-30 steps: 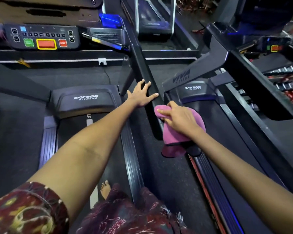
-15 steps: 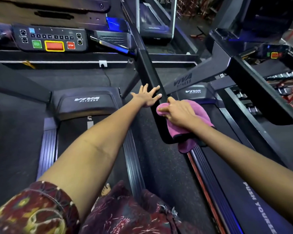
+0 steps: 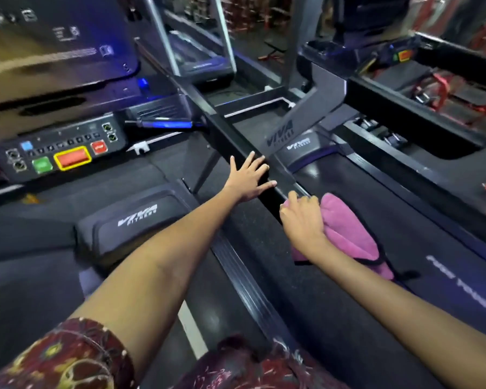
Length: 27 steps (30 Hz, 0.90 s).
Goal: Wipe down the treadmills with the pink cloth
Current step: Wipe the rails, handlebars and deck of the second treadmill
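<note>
The pink cloth (image 3: 345, 231) lies bunched on the left edge of the right treadmill (image 3: 432, 248), against the black slanted handrail (image 3: 230, 133). My right hand (image 3: 302, 220) grips the cloth at its left side, fingers curled over it by the rail's lower end. My left hand (image 3: 250, 176) rests flat on the handrail with fingers spread, just above and left of the right hand. The left treadmill (image 3: 129, 220) has a grey motor cover with a white logo below my left forearm.
A control console (image 3: 59, 155) with green, red and yellow-framed buttons sits at the left. A second black handrail (image 3: 415, 119) crosses at the right. Further treadmill frames (image 3: 197, 40) stand behind. Red equipment (image 3: 443, 88) lies at the far right.
The view has tilted up and swung right. My right hand has slid the cloth down and right along the rail's lower end. My left hand stays on the rail.
</note>
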Tool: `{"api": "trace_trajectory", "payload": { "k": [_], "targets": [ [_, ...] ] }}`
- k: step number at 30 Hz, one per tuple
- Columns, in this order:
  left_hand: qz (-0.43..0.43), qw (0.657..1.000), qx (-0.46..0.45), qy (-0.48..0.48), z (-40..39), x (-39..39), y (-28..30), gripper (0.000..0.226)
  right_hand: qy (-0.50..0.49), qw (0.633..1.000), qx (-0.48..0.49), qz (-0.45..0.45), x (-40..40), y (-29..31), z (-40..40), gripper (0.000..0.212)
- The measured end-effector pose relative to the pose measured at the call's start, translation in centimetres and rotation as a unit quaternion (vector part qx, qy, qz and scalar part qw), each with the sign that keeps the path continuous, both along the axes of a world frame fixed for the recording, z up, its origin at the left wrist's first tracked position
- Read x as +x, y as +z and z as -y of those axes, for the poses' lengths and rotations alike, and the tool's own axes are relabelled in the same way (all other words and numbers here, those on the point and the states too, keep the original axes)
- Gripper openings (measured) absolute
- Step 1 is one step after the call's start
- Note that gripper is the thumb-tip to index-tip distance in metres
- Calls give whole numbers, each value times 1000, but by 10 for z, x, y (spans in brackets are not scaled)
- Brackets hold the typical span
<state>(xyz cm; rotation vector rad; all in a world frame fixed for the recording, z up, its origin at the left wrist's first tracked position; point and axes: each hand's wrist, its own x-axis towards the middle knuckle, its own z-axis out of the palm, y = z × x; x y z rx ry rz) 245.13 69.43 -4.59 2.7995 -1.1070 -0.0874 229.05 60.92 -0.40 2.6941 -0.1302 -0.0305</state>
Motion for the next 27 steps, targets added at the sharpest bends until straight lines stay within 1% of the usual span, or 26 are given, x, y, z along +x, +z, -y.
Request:
{"api": "trace_trajectory", "payload": {
  "k": [2, 4, 6, 7, 9, 11, 13, 14, 17, 19, 22, 24, 27],
  "targets": [
    [9, 999, -22, -40, -1, 5, 1, 64, -24, 999, 11, 19, 2, 0, -1, 24],
    [51, 995, -32, -79, -3, 14, 1, 60, -33, 999, 5, 31, -6, 1, 4, 7],
    [81, 990, -34, -107, -4, 26, 6, 56, -49, 997, 24, 61, -16, -1, 12, 24],
    [88, 989, -31, -116, -4, 33, 9, 56, -75, 994, 32, 71, -20, 1, 14, 29],
    [92, 987, -25, -132, -2, 43, 11, 56, -133, 986, 49, 88, -23, 5, 17, 24],
    [87, 986, -32, -140, -2, 43, 8, 56, -189, 973, 79, 104, -19, 12, 14, 9],
    [66, 987, -39, -142, -5, 39, 0, 58, -219, 962, 103, 128, -11, 10, 9, 14],
    [45, 988, -36, -142, -8, 38, -3, 60, -222, 962, 98, 128, -8, 9, 5, 15],
    [-10, 989, 8, -146, -15, 38, -6, 72, -197, 974, 59, 93, -8, 5, -3, 14],
    [-24, 988, 32, -149, -17, 39, -2, 76, -212, 974, 48, 67, -21, 3, -2, 18],
    [-46, 986, 59, -146, -13, 40, 10, 75, -303, 946, 86, 81, -34, 3, 1, 23],
    [-48, 985, 87, -140, -10, 41, 20, 78, -353, 923, 109, 112, -32, 0, -7, 24],
    [-23, 978, 138, -153, -10, 42, 27, 80, -360, 911, 150, 138, -29, -13, -33, 33]
  ]
}}
